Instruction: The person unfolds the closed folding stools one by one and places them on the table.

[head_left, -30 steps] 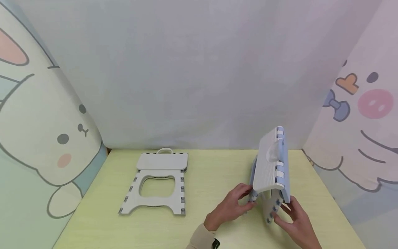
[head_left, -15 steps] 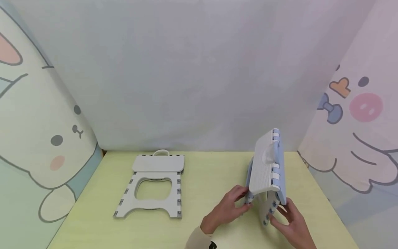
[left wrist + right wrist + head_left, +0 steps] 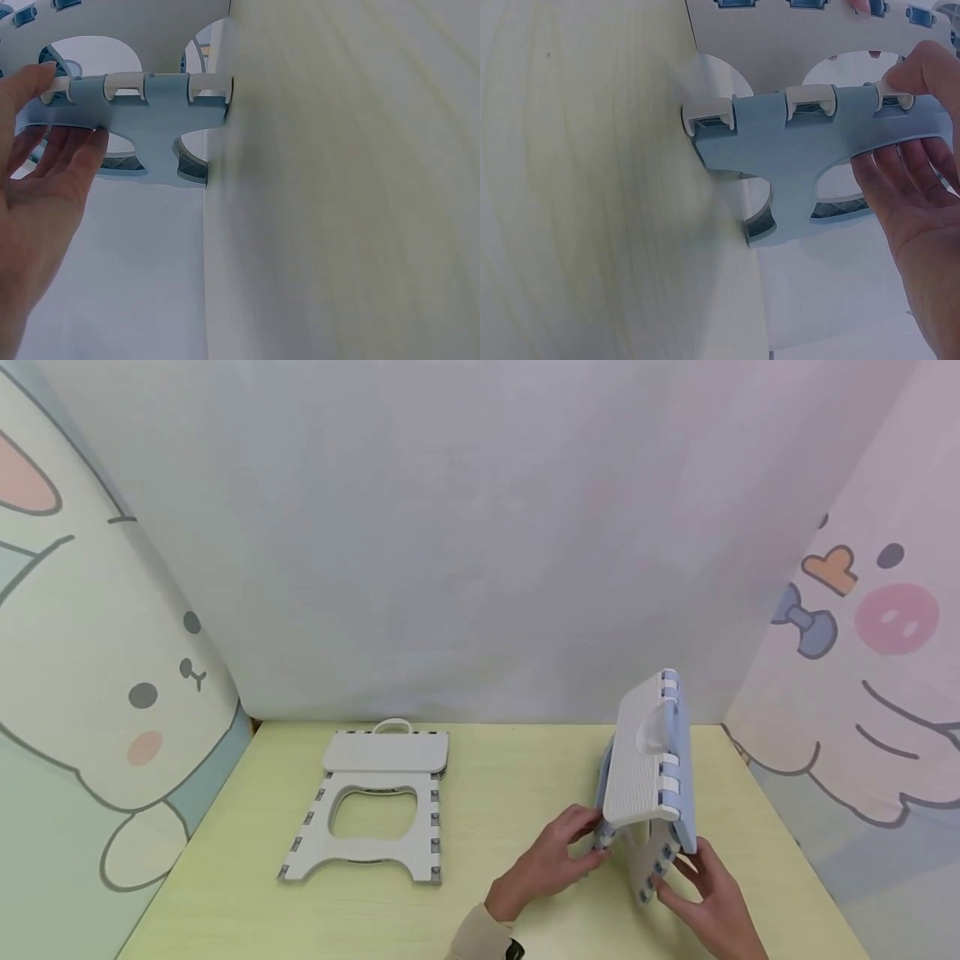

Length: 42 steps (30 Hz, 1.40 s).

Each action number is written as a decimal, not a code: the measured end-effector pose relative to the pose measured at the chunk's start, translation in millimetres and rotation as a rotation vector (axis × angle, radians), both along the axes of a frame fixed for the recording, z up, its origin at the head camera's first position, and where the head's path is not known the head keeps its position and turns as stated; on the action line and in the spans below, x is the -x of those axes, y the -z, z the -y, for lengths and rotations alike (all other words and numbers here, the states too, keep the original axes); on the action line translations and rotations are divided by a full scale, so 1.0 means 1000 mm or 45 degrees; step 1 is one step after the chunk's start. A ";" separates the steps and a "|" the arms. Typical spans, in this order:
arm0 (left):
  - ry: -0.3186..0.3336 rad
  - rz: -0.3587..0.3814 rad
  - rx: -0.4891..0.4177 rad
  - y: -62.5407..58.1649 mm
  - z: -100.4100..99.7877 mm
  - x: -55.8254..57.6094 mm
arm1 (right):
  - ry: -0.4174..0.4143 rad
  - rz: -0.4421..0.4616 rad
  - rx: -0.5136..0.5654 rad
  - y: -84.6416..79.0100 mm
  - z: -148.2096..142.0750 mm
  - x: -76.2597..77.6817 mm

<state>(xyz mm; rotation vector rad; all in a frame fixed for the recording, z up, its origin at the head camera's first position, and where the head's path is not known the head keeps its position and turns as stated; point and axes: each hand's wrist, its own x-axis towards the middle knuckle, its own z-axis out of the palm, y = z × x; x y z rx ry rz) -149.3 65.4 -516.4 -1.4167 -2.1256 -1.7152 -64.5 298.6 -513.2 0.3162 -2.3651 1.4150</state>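
A white and blue folding step stool (image 3: 637,768) stands half-folded at the right of the table, its ribbed top bent upward along the middle. My left hand (image 3: 551,856) grips the lower part of its left leg panel. In the left wrist view, the thumb of that hand (image 3: 41,172) lies over the hinged edge and the fingers curl through the leg's opening. On the other side, my right hand (image 3: 712,893) holds the right leg panel. The right wrist view shows this hand (image 3: 922,202) with its thumb on the hinge edge and fingers curled underneath the blue leg (image 3: 787,157).
A second folding stool (image 3: 363,843), white with grey hinges, lies folded flat at the left of the pale yellow table (image 3: 517,768). A plain curtain (image 3: 480,543) hangs behind, and cartoon-printed cloths flank both sides.
The head view shifts slightly. Both hands keep their hold on the half-folded stool, whose pose looks nearly the same.
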 end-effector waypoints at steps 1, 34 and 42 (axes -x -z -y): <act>0.000 0.000 0.000 -0.001 0.000 0.000 | 0.004 0.007 0.004 0.000 0.000 0.000; -0.068 -0.075 0.061 -0.002 0.002 -0.004 | 0.018 -0.024 0.025 0.002 0.002 -0.002; -0.067 -0.036 0.057 0.000 0.000 -0.004 | -0.015 -0.036 0.032 0.000 0.002 -0.002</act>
